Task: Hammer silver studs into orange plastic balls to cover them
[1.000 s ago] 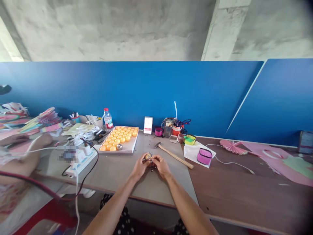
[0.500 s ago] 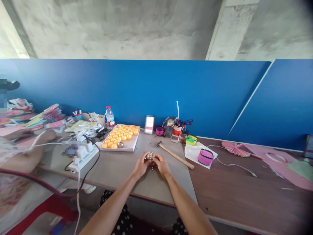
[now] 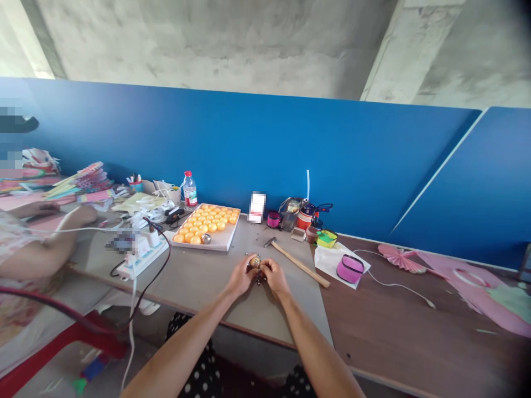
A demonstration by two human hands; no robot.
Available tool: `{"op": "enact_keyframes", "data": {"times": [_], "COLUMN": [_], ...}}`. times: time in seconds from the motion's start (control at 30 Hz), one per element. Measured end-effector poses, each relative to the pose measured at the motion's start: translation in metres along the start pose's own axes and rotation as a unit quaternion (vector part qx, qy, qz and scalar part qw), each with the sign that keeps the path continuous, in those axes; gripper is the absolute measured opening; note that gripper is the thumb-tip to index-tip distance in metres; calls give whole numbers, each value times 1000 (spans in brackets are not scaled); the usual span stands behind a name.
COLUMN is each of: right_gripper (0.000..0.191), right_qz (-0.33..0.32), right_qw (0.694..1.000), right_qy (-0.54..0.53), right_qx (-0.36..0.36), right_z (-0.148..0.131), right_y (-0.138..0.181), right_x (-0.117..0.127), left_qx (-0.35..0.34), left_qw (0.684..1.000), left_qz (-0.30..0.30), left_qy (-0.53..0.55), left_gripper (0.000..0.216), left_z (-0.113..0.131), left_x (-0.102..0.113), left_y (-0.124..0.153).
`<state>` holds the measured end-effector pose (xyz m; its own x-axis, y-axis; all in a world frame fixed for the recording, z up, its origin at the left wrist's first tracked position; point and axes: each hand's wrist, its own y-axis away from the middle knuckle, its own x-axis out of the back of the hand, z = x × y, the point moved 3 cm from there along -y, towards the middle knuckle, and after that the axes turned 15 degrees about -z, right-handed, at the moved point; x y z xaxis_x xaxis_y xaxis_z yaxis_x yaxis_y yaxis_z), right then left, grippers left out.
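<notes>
Between my two hands, over the grey mat, is a small ball-shaped metal ornament (image 3: 256, 262) with gold and silver tones and little dangling parts. My left hand (image 3: 242, 276) is closed around its left side. At its right side, the fingers of my right hand (image 3: 272, 276) are pinched together against it or one of its small dark parts. My fingers cover much of the piece, so its exact kind is unclear. A hammer (image 3: 296, 262) with a wooden handle lies just right of my right hand.
Left of my hands stands a shallow white tray (image 3: 222, 243) of orange balls, with one silvery ball (image 3: 206, 239). A power strip (image 3: 143, 255) with cables lies further left, near a co-worker's arm (image 3: 53, 249). At right are a purple pouch (image 3: 350, 268) and pink paper (image 3: 452, 271).
The view has tilted slightly. Both hands stay together around the ornament, with only a small shift of the fingers and the piece. Nothing has been put down.
</notes>
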<state>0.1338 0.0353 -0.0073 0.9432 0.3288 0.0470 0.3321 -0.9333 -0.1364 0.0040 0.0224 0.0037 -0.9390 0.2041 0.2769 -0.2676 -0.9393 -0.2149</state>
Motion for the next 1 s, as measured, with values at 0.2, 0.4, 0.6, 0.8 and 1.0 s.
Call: {"op": "enact_keyframes", "data": {"times": [0.2,0.4,0.6,0.8,1.0], "right_gripper": [15,20,19,19,25], "right_qz": [33,66,97,56,41], "right_qw": [999,997,987,921,874], "right_qy": [-1,-13,108,385,484], "right_qx": [-4,29,64,16,16], "right_z": [0,-5,-15,-15,-17], "right_y": [1,0,4,9,12], "right_x": [-3,2,24,19,14], "left_qx": [-9,10,19,32,41], "left_qw": [1000,997,986,985,982], "left_qz": [3,-5,9,19,9], "left_qy": [-9,83,165,166,185], "left_gripper": [41,42,42,42,41], "left_z": [0,-6,-7,-4,5], "left_x": [-1,-4,-3,2,0], "left_y": [-1,-1,-2,1,4]}}
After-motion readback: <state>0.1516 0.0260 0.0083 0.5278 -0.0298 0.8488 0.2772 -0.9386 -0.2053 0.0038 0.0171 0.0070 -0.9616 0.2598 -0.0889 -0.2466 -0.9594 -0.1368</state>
